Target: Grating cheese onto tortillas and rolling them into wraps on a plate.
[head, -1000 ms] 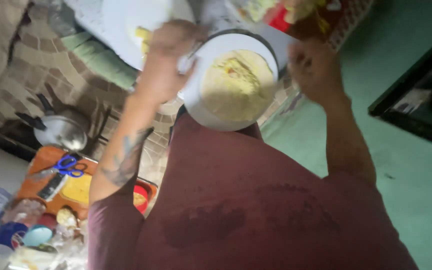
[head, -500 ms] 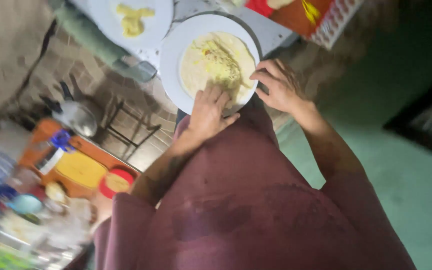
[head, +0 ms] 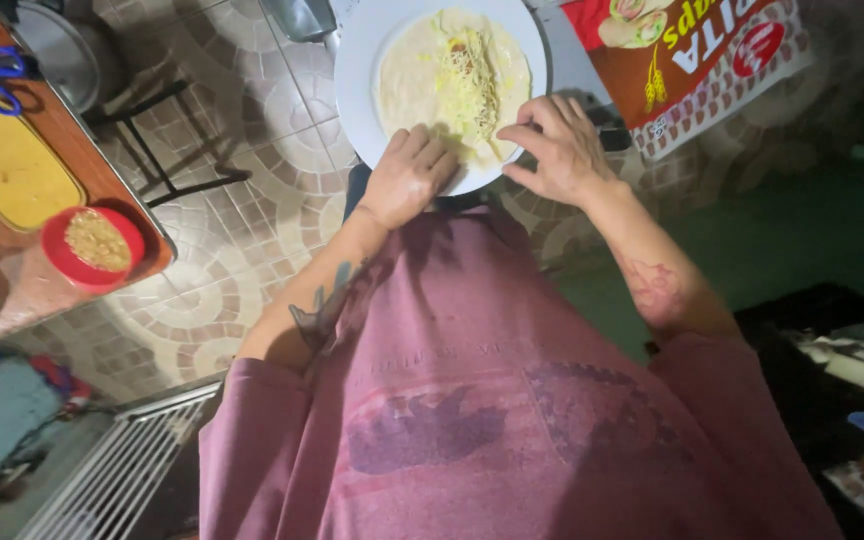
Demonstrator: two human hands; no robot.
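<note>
Tortilla (head: 452,75) on white plate (head: 357,70): both hands, left hand (head: 410,178) and right hand (head: 560,150), rest open-fingered.

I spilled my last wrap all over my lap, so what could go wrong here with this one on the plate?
The white plate seems to rest on the lap with no table under it, so pressure from the left hand on its near edge might tip it. The shredded cheese lies loose on the flatbread; as the right hand lifts the edge, it may spill.
</note>
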